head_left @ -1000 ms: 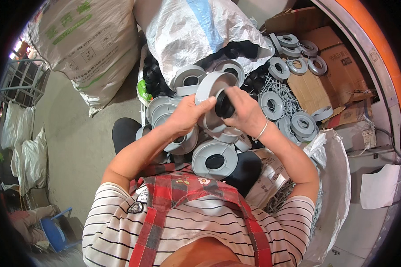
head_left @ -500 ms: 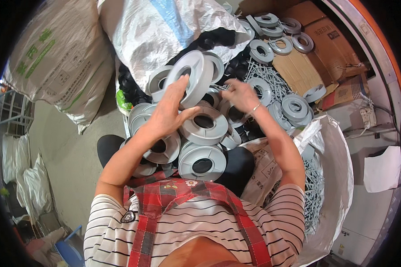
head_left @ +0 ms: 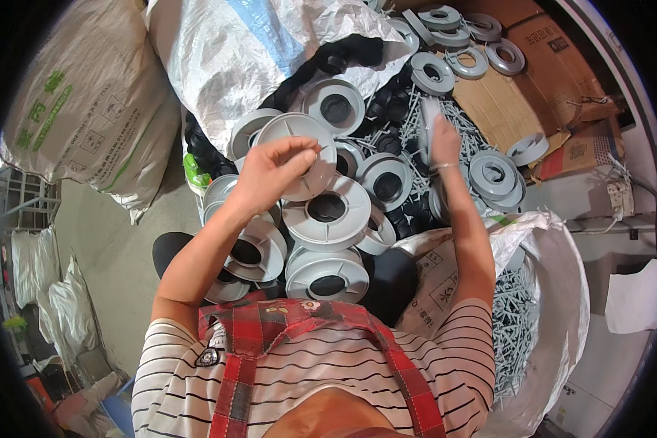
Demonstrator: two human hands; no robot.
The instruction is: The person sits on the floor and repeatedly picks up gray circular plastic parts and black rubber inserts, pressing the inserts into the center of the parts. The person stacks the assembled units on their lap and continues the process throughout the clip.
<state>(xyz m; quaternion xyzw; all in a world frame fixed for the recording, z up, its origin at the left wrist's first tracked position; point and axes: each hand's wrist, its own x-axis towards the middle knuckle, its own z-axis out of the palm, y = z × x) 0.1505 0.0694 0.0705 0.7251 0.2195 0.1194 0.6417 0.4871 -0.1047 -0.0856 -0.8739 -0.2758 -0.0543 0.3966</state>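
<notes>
Reel (head_left: 321, 162) was pinched near centre, left grip (head_left: 274, 171) curled closed; loose pinch could've dropped it onto lower reels (head_left: 355, 213). Right grip (head_left: 445, 141) blurred, couldn't tell.

The 2 hands no longer meet at the gray ring (head_left: 312, 175): only the left hand (head_left: 271, 174) is on it now, fingers curled over its middle. The ring no longer tilts steeply up; it lies flatter, ribbed face turned to view, a little further left over the pile. The right hand (head_left: 444, 142) is now at the far right, over the loose screws (head_left: 466, 135), gripping a 2nd ring (head_left: 427, 117), blurred. This ring stands on edge instead of lying flat there. The black piece is gone from the right hand. A far ring (head_left: 352, 109), partly covered before, shows almost whole. The orange edge at far right drops from view.
</notes>
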